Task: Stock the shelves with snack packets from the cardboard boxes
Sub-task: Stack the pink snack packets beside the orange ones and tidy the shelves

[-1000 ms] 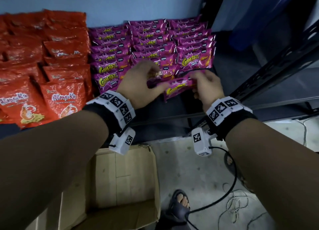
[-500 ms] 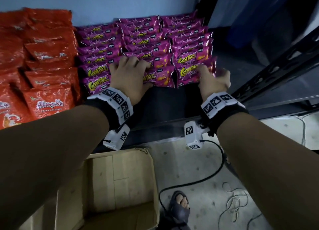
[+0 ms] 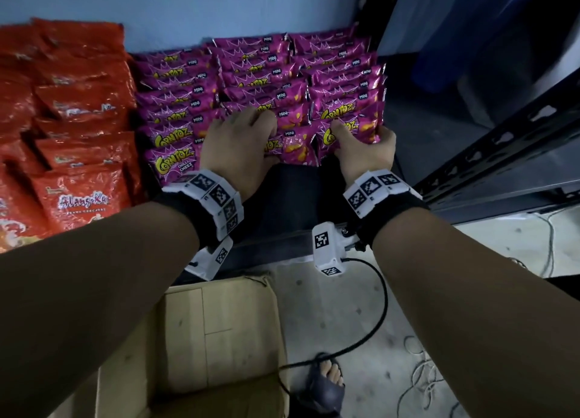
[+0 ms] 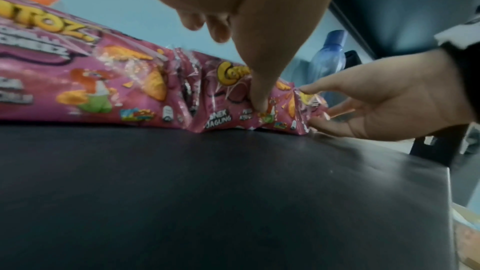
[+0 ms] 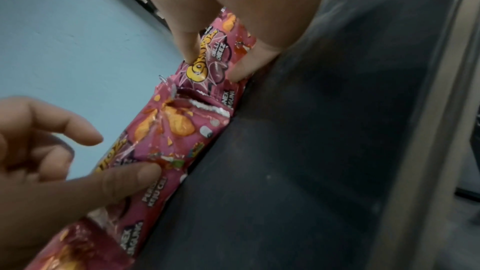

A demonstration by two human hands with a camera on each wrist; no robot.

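1. Snack packets [image 3: 260, 81] in purple wrappers lie in three overlapping rows on the dark shelf [image 3: 292, 198], running back to the blue wall [image 3: 219, 6].
2. Orange packets [image 3: 75, 110] fill the shelf to the left of the purple rows, also overlapping.
3. At the near end of the middle row, the front middle packet [image 3: 296, 149] lies under the left hand [image 3: 238, 147]; the fingers [image 3: 254, 116] are spread over the row, and the thumb [image 4: 259, 89] presses on the packet's face in the left wrist view.
4. At the near end of the right row, the front right packet [image 3: 351, 132] is held by the right hand [image 3: 365, 152]; the thumb is on its front face and the fingers curl round its right edge, so it is gripped between them.
5. In the right wrist view the front right packet [image 5: 215, 52] sits between the right thumb [image 5: 191, 48] and a finger, with its bottom edge on the shelf.
6. Both front packets touch the shelf board, side by side, near its front edge.
7. A cardboard box [image 3: 219, 329] stands open on the floor [image 3: 392, 339] below the shelf, between the forearms.
8. A black cable [image 3: 381, 295] runs from the right wrist camera down to the floor, past a foot in a dark sandal [image 3: 326, 386].
9. A blue bottle [image 4: 330, 59] stands beyond the right hand in the left wrist view.
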